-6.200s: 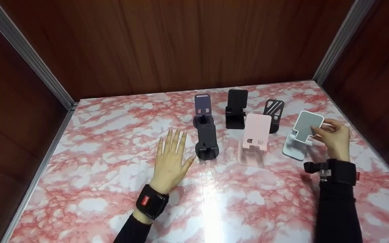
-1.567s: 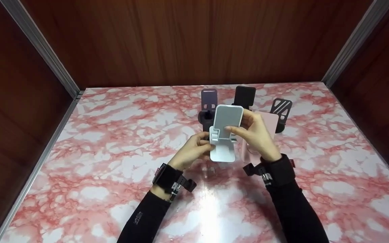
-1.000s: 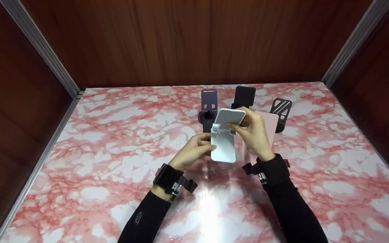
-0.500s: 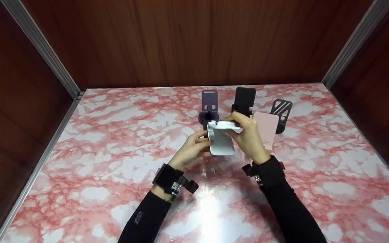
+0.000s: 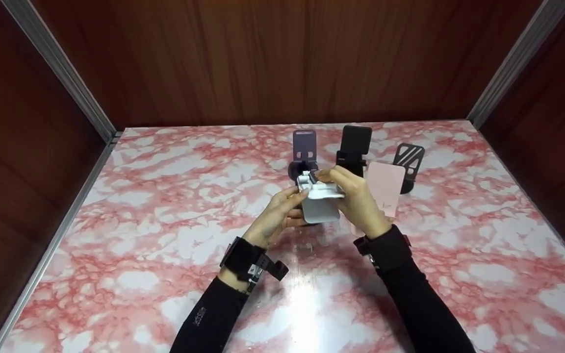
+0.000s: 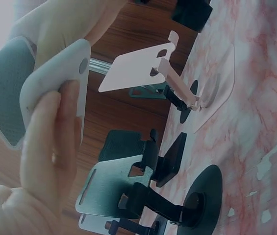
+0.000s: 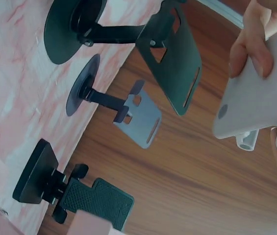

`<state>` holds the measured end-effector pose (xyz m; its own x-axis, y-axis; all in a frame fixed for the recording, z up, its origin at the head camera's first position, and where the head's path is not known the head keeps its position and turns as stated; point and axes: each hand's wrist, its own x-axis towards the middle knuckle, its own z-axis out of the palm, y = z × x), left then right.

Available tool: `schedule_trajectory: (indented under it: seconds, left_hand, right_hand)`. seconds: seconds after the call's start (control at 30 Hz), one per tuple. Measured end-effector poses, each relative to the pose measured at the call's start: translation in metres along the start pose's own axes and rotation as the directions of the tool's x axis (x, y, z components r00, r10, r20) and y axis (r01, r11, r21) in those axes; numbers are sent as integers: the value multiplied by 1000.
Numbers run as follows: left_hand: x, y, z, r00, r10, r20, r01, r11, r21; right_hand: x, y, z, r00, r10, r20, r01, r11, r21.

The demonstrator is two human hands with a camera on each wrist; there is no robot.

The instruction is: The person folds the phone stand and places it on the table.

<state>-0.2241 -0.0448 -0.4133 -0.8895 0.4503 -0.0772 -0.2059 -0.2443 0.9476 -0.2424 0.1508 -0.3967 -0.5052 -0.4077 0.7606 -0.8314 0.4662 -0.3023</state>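
Both hands hold a white phone stand (image 5: 322, 212) with grey pads over the middle of the table. My left hand (image 5: 273, 215) grips its lower plate from the left, thumb near the hinge. My right hand (image 5: 358, 202) grips the hinged upper plate, which tilts forward over the lower one, seen nearly edge-on. In the left wrist view, fingers wrap the stand's rounded white plate (image 6: 74, 61). The right wrist view shows the white underside (image 7: 261, 98) with a round grey foot. A dark phone stand (image 7: 172, 63) stands just behind, mostly hidden by the hands in the head view.
Behind the hands stand a purple phone stand (image 5: 304, 142), a black one (image 5: 356, 140) and a dark cut-out one (image 5: 411, 158). A pink phone stand (image 5: 386, 186) is close to the right hand. Wood panels (image 5: 282, 63) enclose the marbled table (image 5: 140, 220).
The white stand went from the table's right side to the middle, lifted. The left hand, earlier flat on the table, now grips it. The right hand has swung the upper plate forward and down.
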Motion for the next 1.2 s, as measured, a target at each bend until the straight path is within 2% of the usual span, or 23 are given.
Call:
schedule_trajectory:
  seconds: [0.13,0.27,0.4,0.5,0.63,0.73,0.8,0.87,1.0,1.1,1.2]
  left_hand:
    - [-1,2,1,1000,10,-11,-10,999,35]
    - [-1,4,0,1000,26,10,-26,999,38]
    - [-3,6,-3,999,32,21,-33,998,45]
    - [-4,8,-6,999,32,12,-33,997,65]
    - [-5,11,-9,999,40,16,-41,996,79]
    - [-5,11,-12,998,58,26,-60,995,80]
    - [-5,11,-13,997,72,27,-74,994,78]
    - [-4,12,-14,996,86,25,-87,993,78]
    - [-5,13,-16,995,97,18,-98,993,68]
    - [-5,14,-17,995,97,16,-97,994,57]
    - [-6,15,-18,996,94,10,-94,995,41]
  right_hand:
    - [0,-1,1,1000,0,-7,0,1000,-5]
    - [0,-1,0,1000,6,19,-6,1000,6]
    - [0,-1,-7,993,51,102,-62,992,110]
    - [0,2,-13,977,104,187,-146,963,225]
    - [0,4,-18,952,183,244,-262,901,346]
    - [0,3,-18,937,269,224,-339,856,390]
    - [1,2,-17,919,329,217,-391,830,397]
    - [1,1,-17,890,393,232,-455,807,377]
    - [1,2,-18,815,472,335,-574,737,358]
    - [0,1,-19,769,507,389,-637,660,398]
    - [0,2,-19,737,529,420,-675,558,483]
